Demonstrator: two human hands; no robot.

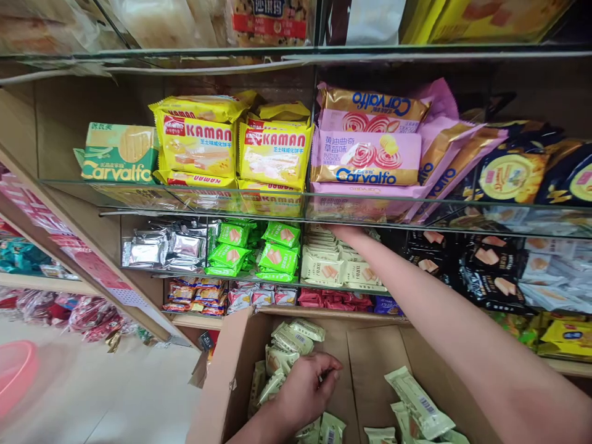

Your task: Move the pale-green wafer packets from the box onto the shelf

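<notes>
My left hand (308, 385) hovers inside an open cardboard box (370, 345), its fingers loosely curled toward the thumb with nothing visible between them. Pale green wrapped snack bars (289, 339) lie in the box beside and beneath this hand. More of the same wrapped bars (420, 404) are scattered at the box's right side. My right forearm (416, 296) stretches over the box into a glass shelf compartment. There, cream-coloured snack packets (324, 265) stand in packed rows. My right hand (345, 232) is mostly hidden behind the upper shelf's edge, and its fingers do not show.
Green packets (280, 246) and silver packets (185, 245) fill compartments to the left; black packets (490, 259) are on the right. Above, a glass shelf (259, 200) holds yellow wafer packs (275, 151) and pink cookie packs (370, 148). A pink basin (18, 376) rests on the floor.
</notes>
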